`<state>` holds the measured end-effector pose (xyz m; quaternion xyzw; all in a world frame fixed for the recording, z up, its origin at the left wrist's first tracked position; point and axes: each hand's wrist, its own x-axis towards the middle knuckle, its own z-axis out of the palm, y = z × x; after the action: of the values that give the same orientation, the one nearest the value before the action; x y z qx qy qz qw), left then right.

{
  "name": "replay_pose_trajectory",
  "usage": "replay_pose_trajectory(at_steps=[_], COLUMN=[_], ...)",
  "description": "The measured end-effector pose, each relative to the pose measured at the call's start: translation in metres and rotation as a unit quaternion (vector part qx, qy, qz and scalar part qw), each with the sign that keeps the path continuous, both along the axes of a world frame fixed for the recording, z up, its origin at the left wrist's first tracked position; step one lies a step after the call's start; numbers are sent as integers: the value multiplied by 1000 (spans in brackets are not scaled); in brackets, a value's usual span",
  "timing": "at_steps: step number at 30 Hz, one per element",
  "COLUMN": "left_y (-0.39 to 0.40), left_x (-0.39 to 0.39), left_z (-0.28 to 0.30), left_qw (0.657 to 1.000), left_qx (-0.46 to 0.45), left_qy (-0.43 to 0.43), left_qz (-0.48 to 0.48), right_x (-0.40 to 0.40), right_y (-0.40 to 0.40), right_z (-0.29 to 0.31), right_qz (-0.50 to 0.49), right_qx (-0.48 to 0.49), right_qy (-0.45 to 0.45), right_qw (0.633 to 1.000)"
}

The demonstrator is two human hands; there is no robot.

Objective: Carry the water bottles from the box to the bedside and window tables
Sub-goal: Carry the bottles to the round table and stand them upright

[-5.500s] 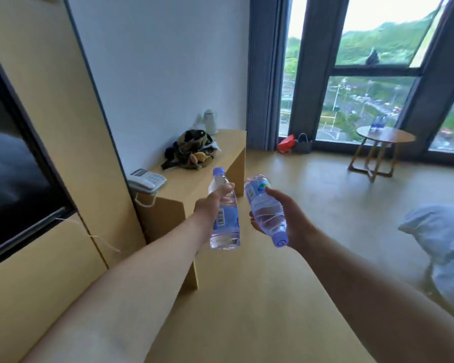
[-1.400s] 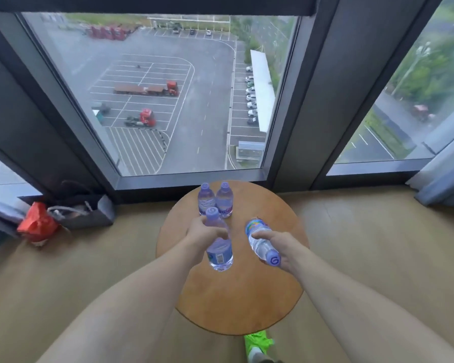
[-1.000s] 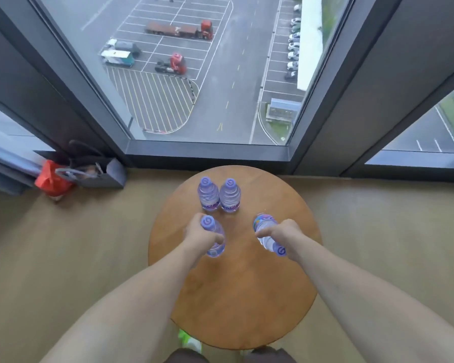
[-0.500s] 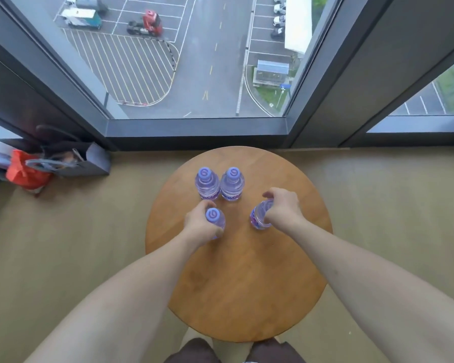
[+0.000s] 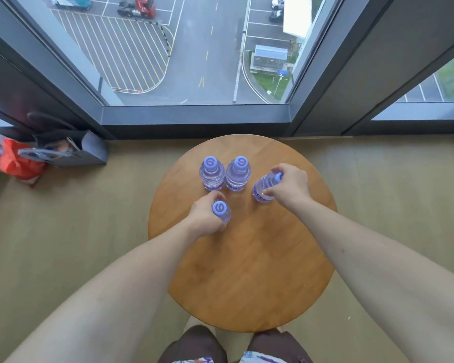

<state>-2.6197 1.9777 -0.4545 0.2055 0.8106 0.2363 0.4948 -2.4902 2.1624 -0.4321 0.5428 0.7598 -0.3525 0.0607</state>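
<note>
Your left grip is grasping an upright bottle; your right grip is clasping a tilted bottle on the round surface.

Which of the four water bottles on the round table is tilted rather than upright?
The bottle in the right hand, the rightmost bottle: its cap leans right under the fingers. The two free bottles and the left hand's bottle show caps straight up.
</note>
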Motion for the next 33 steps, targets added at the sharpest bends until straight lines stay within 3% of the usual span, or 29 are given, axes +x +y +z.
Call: replay_pose_trajectory(at_steps=[16,27,29,33], left_y=[-12,-13,-14,-12], left_x=[-8,-7,-5,1], left_z=[-3,-5,-6,-6], left_qw=[999,1000,1000,996], left_qx=[-2,-8,-11,-11], left_qy=[11,7,3,-7], left_qz=[-31,-18,15,84], right_x=[-30,-29,-23,5], right_y=[11,17,12,-31], right_z=[-15,-21,-18,-18], right_qz=[75,99,75,-54], right_qx=[58,36,48,173], right_qy=[61,89,122,197], right_qw=[994,990,989,963])
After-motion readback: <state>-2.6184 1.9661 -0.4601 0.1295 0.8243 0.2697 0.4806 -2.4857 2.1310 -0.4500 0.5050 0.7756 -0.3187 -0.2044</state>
